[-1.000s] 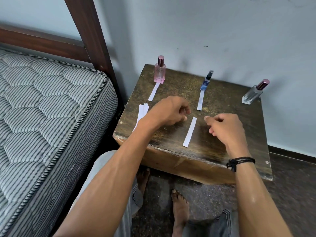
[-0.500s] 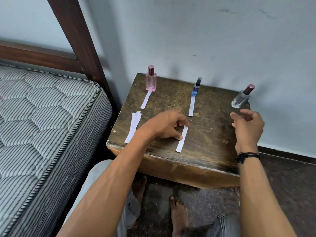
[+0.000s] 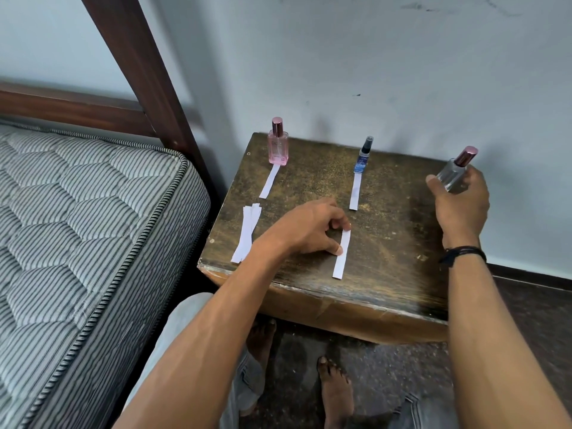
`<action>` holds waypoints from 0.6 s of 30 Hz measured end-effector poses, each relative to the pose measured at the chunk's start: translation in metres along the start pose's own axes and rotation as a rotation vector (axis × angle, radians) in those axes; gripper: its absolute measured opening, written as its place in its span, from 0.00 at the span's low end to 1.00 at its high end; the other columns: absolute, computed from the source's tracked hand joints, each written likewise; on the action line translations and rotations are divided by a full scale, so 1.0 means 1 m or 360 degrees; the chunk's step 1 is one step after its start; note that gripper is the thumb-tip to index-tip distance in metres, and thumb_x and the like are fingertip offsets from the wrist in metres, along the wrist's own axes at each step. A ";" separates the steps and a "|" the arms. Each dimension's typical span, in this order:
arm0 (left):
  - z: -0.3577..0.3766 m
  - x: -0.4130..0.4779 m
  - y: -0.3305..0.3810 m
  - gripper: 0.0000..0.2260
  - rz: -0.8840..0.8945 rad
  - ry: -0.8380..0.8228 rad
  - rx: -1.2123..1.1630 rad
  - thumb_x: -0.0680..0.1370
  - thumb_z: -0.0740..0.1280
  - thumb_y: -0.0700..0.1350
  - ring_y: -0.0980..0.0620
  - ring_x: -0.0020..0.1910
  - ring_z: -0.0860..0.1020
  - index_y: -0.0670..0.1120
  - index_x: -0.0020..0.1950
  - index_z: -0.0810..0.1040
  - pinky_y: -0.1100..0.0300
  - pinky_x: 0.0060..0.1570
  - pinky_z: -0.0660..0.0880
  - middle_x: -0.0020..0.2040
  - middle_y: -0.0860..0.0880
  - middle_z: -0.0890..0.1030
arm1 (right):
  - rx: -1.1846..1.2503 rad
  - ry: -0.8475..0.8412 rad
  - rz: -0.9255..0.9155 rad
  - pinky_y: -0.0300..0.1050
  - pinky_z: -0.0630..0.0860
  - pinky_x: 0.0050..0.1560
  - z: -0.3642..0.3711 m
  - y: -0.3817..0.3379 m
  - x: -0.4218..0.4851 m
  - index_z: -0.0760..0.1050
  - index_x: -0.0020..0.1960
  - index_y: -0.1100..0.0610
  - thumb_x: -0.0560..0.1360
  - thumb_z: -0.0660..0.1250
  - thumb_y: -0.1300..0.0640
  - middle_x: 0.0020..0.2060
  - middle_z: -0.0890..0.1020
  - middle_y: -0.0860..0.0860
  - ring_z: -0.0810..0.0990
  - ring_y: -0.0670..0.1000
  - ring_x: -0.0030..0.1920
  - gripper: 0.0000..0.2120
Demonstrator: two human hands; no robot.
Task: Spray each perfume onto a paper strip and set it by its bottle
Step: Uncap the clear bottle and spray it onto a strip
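Note:
Three perfume bottles stand along the back of a worn wooden table (image 3: 387, 243). The pink bottle (image 3: 278, 144) at the back left has a paper strip (image 3: 270, 181) in front of it. A small blue spray bottle (image 3: 362, 157) in the middle has its own strip (image 3: 355, 191) too. My right hand (image 3: 461, 202) grips the clear bottle with a dark pink cap (image 3: 455, 171) at the back right. My left hand (image 3: 309, 230) pinches a loose paper strip (image 3: 342, 258) that lies flat near the table's front edge.
A stack of spare paper strips (image 3: 246, 232) lies at the table's left edge. A striped mattress (image 3: 77, 227) and dark wooden bedpost (image 3: 145, 72) stand to the left. A wall runs behind the table. My bare feet (image 3: 334, 391) are on the floor below.
My right hand has reached to the back right and closed round the clear bottle. My left hand has stayed on the loose strip.

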State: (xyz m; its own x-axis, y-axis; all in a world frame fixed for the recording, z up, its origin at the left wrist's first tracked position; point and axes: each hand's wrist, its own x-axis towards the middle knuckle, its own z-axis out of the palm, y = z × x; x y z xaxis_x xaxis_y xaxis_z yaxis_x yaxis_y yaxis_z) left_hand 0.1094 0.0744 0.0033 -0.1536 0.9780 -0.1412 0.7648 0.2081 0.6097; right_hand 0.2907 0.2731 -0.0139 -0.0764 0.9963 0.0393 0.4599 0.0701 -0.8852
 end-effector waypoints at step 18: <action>0.002 0.006 0.000 0.19 -0.0003 0.0001 -0.0073 0.70 0.80 0.50 0.58 0.46 0.74 0.51 0.59 0.82 0.61 0.50 0.74 0.51 0.53 0.77 | -0.0042 -0.0019 -0.0077 0.45 0.71 0.55 -0.002 -0.002 -0.003 0.79 0.61 0.50 0.76 0.75 0.47 0.53 0.81 0.45 0.79 0.50 0.55 0.16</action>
State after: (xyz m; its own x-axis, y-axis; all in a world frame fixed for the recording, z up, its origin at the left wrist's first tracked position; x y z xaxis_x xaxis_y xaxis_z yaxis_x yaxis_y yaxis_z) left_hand 0.1096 0.0803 0.0005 -0.1555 0.9776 -0.1417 0.7352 0.2104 0.6444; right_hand 0.2915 0.2697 -0.0114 -0.1093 0.9911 0.0761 0.4785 0.1196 -0.8699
